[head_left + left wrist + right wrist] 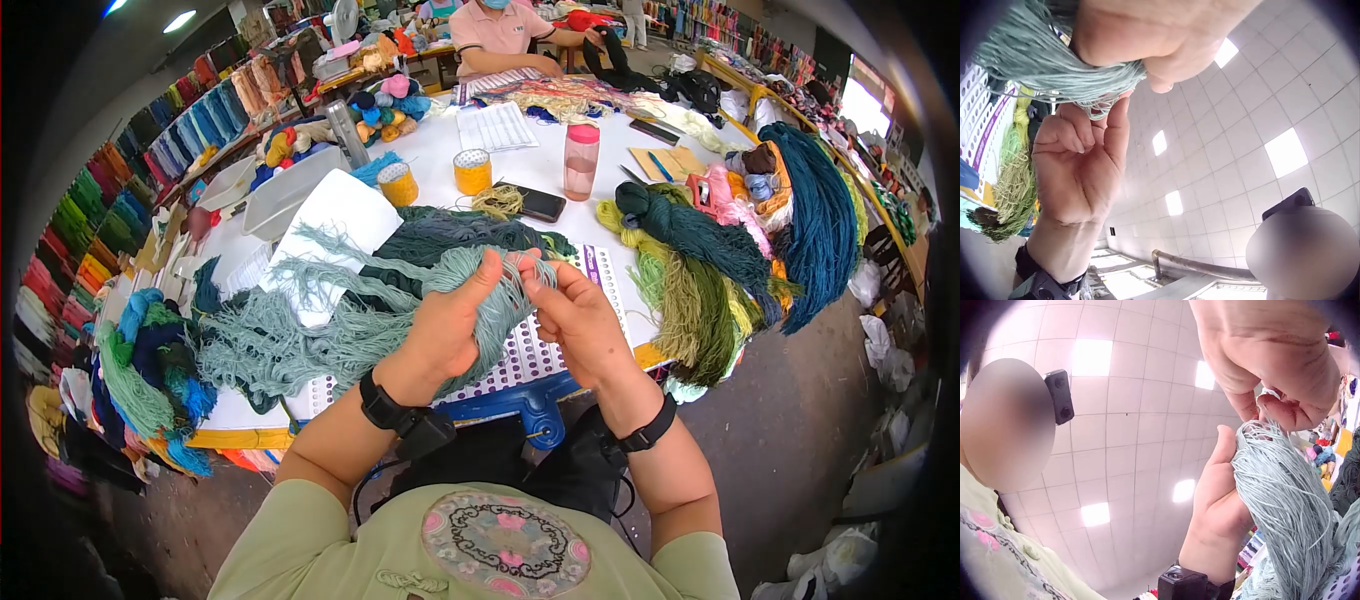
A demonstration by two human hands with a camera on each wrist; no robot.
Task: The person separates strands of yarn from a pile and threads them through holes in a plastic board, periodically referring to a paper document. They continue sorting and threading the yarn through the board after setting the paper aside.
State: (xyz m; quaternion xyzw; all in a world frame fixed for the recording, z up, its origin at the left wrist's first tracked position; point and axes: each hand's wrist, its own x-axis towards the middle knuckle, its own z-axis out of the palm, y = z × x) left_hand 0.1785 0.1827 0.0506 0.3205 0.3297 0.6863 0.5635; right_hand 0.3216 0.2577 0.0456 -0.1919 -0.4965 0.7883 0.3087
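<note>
A skein of pale grey-green thread (497,322) is held up above the near side of the table, its loose strands spreading left over the tabletop. My left hand (445,325) grips the bundle, thumb pointing up, with the other fingers mostly hidden behind the thread. At the looped end, my right hand (588,325) pinches some strands between thumb and fingers. In the right wrist view, the right hand (1279,362) is above the loops and the left hand (1219,503) lies against the skein's side. Dark green thread (440,232) lies just behind the skein.
A white card with rows of holes (604,278) lies under the hands. Beyond are a phone (542,205), two yellow cups (473,172) and a pink-lidded bottle (581,165). Green and blue skeins (700,240) hang over the right edge. Across the table, a person (500,40) handles black material.
</note>
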